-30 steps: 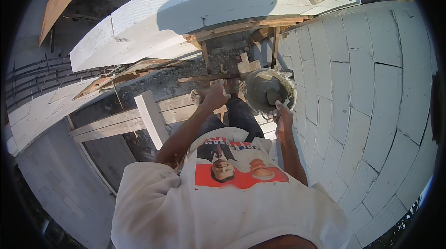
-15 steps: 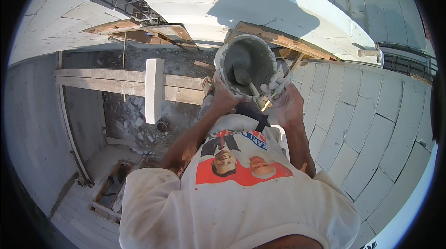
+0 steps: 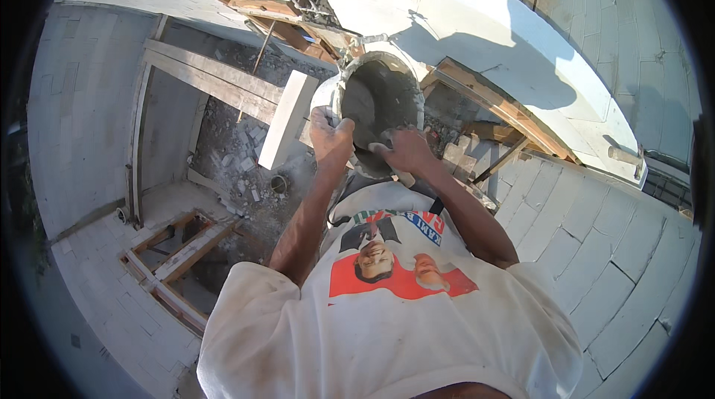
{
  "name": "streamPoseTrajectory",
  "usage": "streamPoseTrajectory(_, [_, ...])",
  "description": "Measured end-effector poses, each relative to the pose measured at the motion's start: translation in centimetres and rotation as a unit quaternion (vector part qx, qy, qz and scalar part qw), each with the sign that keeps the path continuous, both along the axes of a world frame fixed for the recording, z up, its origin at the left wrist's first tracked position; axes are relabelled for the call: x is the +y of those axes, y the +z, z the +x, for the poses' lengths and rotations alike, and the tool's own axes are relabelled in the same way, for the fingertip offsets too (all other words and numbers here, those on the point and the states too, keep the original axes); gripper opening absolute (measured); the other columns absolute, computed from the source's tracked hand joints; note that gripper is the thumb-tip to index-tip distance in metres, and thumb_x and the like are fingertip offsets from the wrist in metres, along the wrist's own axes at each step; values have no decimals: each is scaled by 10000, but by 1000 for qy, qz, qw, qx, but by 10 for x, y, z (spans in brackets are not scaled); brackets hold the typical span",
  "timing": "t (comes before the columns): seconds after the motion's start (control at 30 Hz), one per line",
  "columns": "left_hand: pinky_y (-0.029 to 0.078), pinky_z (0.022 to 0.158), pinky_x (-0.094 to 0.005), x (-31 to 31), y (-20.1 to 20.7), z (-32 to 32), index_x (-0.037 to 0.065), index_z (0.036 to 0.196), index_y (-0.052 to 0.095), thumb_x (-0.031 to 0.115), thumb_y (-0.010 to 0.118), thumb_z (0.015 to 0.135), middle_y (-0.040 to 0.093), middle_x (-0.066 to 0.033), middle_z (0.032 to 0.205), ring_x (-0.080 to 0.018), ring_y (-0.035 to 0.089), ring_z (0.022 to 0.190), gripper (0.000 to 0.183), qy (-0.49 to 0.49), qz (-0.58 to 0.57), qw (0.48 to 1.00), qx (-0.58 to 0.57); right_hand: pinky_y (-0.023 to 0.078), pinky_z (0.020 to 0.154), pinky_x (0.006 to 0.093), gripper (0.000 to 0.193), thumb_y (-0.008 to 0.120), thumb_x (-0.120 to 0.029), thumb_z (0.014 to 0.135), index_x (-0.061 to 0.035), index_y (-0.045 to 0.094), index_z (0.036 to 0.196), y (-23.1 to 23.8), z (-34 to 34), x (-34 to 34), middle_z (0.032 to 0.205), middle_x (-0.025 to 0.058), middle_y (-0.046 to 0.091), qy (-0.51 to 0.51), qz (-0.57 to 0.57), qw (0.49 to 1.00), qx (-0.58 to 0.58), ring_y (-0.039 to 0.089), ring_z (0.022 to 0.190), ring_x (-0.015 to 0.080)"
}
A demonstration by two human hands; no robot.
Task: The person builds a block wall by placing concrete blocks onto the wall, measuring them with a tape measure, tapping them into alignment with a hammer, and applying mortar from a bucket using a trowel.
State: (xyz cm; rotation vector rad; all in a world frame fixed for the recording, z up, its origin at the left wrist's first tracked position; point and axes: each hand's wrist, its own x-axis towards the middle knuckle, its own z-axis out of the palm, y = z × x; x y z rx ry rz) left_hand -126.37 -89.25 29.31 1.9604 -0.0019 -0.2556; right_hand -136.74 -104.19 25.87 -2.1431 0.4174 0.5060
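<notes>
A round bucket [image 3: 418, 82] caked with grey mortar is in front of my body, its mouth tilted toward me. Grey mortar [image 3: 361, 105] coats the inside and lies in the bottom. My left hand [image 3: 331, 137] is closed on the bucket's left side near the rim, thumb up. At the near right part of the rim my right hand [image 3: 410, 152] is curled closed, its thumb over the opening. What sits inside that grip is hidden; a small pale end shows just below it. A white block [image 3: 288, 119] stands close left of the bucket.
The white block rests on a wooden plank [image 3: 212, 78] spanning the left. Rubble [image 3: 242, 164] lies below. White block walls [image 3: 596, 235] rise on the right, with a ledge [image 3: 477, 19] ahead. Wooden frames [image 3: 506, 112] edge the openings, including one at lower left [image 3: 167, 272].
My right hand has moved from the bucket's right side to its near rim. The trowel seen in the bucket no longer shows clearly. The view has turned, and the bucket appears closer to the white block.
</notes>
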Motion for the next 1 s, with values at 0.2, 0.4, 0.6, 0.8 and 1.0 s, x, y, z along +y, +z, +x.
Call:
streamPoseTrajectory(0.2, [431, 613, -312, 17, 10, -15, 29, 880, 492, 29, 646, 722, 487, -17, 781, -126, 451, 685, 221, 80, -29, 996, 25, 391, 994, 456, 380, 688, -420, 893, -105, 801, 1073, -13, 2, 19, 1310, 165, 663, 218, -310, 925, -3, 563, 1240, 302])
streamPoseTrajectory(0.4, [412, 639, -286, 24, 9, -31, 47, 848, 483, -7, 643, 687, 457, 4, 775, -118, 419, 686, 233, 116, -90, 989, -12, 389, 1024, 433, 354, 739, -354, 836, -110, 801, 1086, -1, -4, 13, 1268, 135, 681, 340, -274, 899, 37, 539, 1287, 302])
streamPoseTrajectory(0.6, [405, 616, -281, 27, 12, -44, 54, 844, 483, -21, 645, 675, 456, 8, 779, -115, 412, 682, 246, 100, -124, 986, -49, 534, 904, 455, 503, 756, -329, 784, 43, 693, 1115, 17, -30, -8, 1103, 232, 714, 236, -223, 946, 19, 661, 1118, 351])
streamPoseTrajectory(0.8, [356, 568, -244, 11, 26, -54, 83, 849, 490, -45, 641, 690, 450, 45, 748, -76, 392, 647, 254, 56, -110, 988, -94, 572, 744, 418, 340, 637, -72, 885, 47, 606, 1202, 66, -60, -41, 957, 103, 738, 264, -351, 897, -54, 731, 998, 277])
streamPoseTrajectory(1.0, [352, 563, -247, 2, 17, -19, 78, 844, 496, -44, 658, 663, 431, 48, 748, -79, 384, 645, 271, 26, -101, 990, -99, 462, 601, 289, 316, 643, -99, 883, -59, 663, 1195, 54, -61, -28, 807, 13, 667, 302, -521, 784, -151, 683, 796, 141])
